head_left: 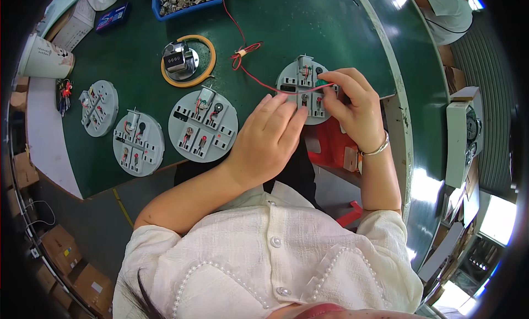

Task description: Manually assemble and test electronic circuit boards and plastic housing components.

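A round grey plastic base (296, 70) carrying small electrical parts lies at the table's front edge, between my hands. My right hand (355, 106) is closed in a pinch on the end of a red wire (259, 82), over the right side of this base. The wire runs across the base from a tied bundle. My left hand (270, 134) lies with outstretched fingers at the base's lower left edge, fingertips touching it; its thumb is hidden. Similar round bases stand to the left: a large one (179, 134), a second (151, 158) and a third (103, 126).
A tally counter (176, 62) sits inside a yellow ring (212, 57). Behind it is a blue bin (157, 10) of metal parts. A paper cup (47, 57) and small wired parts (65, 93) are at the left. A red stool (325, 140) stands below the table edge.
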### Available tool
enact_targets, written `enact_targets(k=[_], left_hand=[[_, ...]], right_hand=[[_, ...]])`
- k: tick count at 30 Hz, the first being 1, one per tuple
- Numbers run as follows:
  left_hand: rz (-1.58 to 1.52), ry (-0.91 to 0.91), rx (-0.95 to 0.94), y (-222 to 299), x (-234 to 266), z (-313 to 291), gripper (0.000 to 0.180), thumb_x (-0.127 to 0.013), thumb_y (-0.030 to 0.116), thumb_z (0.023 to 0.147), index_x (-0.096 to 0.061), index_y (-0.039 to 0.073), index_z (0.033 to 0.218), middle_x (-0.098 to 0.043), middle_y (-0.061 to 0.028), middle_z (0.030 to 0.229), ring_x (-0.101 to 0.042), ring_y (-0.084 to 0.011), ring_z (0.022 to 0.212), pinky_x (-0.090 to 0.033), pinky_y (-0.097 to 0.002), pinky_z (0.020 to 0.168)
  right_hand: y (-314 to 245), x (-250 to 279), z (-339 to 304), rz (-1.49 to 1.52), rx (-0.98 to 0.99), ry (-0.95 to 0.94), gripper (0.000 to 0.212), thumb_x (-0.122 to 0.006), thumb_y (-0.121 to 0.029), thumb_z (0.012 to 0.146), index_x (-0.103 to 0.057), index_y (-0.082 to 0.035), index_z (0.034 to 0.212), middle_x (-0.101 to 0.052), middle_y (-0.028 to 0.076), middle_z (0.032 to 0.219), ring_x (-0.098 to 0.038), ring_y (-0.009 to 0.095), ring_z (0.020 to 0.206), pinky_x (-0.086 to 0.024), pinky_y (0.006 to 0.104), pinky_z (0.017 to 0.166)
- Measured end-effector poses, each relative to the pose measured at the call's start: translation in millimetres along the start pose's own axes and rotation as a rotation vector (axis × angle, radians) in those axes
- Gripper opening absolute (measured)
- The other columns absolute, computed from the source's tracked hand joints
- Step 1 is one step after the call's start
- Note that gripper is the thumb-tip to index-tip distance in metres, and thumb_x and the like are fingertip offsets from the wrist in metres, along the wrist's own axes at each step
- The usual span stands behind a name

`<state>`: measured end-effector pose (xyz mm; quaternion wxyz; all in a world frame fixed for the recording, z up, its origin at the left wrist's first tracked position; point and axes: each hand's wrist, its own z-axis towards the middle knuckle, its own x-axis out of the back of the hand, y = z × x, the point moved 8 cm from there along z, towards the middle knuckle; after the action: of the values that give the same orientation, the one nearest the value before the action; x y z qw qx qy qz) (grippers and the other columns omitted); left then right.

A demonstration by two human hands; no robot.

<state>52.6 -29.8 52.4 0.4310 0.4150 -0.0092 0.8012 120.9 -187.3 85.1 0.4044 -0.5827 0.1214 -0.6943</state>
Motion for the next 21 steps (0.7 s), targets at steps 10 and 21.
enact_targets(k=[10, 21], left_hand=[[0.051, 0.012, -0.046, 7, -5, -2, 0.036, -0.066, 0.01, 0.09, -0.067, -0.001, 0.125, -0.06, -0.0172, 0.124, -0.06, -0.0364, 0.124, -0.057, -0.0445, 0.102], [-0.017, -0.011, -0.007, 4, -6, -4, 0.012, -0.067, 0.009, 0.089, -0.065, 0.002, 0.099, -0.061, -0.0185, 0.128, -0.059, -0.0366, 0.13, -0.058, -0.0393, 0.098]], right_hand=[[-15, 0, 9, 0.005, -0.022, 0.047, 0.025, -0.072, 0.002, 0.087, -0.075, -0.004, 0.111, -0.07, 0.005, 0.101, -0.056, 0.008, 0.066, -0.046, 0.0244, 0.06], [-22, -5, 10, -0.062, 0.06, 0.058, 0.024, -0.074, 0.001, 0.084, -0.076, -0.005, 0.107, -0.07, 0.006, 0.098, -0.061, 0.014, 0.066, -0.05, 0.0271, 0.06]])
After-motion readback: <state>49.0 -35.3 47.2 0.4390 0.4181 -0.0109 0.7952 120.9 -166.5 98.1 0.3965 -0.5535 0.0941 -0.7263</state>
